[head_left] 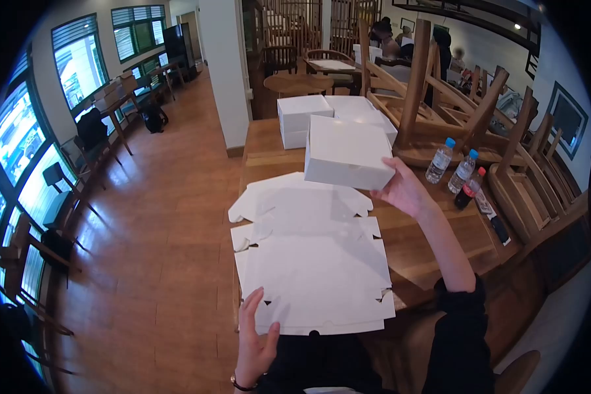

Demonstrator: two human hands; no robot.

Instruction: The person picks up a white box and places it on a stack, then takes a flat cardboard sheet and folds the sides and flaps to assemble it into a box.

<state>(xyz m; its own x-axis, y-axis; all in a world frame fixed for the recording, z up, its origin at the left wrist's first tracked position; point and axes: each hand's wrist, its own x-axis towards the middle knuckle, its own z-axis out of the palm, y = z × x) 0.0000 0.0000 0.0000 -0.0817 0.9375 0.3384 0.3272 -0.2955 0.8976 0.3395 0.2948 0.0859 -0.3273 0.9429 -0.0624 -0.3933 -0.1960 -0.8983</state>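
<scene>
My right hand (399, 190) grips the near right corner of a closed white cardboard box (351, 154), thumb on top and fingers at its side. The box is in front of other white boxes (302, 115) at the far end of the table. Nearer to me lies a flat, unfolded white cardboard sheet (312, 256) with cut tabs and slots along its sides. At its near left corner is my left hand (258, 338), fingers apart, fingertips at the sheet's edge. Whether the held box touches the table is hidden.
On the wooden table (433, 262), to the right, stand two water bottles (440, 161) with blue caps and a dark drink bottle (469, 189) with a red cap. Upturned wooden chairs (440, 98) rise behind them. A white pillar (222, 72) stands at the back; people are beyond.
</scene>
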